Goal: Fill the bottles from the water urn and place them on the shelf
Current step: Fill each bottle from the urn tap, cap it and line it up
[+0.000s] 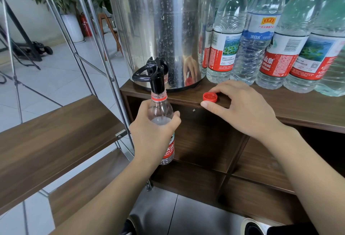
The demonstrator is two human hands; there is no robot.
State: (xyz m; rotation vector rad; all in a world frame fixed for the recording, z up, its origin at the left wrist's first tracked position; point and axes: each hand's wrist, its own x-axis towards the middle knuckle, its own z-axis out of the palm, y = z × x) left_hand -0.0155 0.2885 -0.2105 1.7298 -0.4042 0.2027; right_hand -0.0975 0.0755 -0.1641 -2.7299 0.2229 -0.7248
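A steel water urn (158, 20) stands on the wooden cabinet top (298, 108). Its black tap (155, 74) points down into the open neck of a clear bottle (160, 108) with a red label. My left hand (153, 134) grips this bottle around its upper body and holds it upright under the spout. The water level shows near my fingers. My right hand (240, 108) rests on the cabinet edge and pinches the red cap (210, 97) between thumb and fingers.
Several capped water bottles (261, 39) stand in a row on the cabinet right of the urn. A metal-framed rack with wooden shelves (56, 132) stands at the left. Open cabinet compartments (205, 141) lie below.
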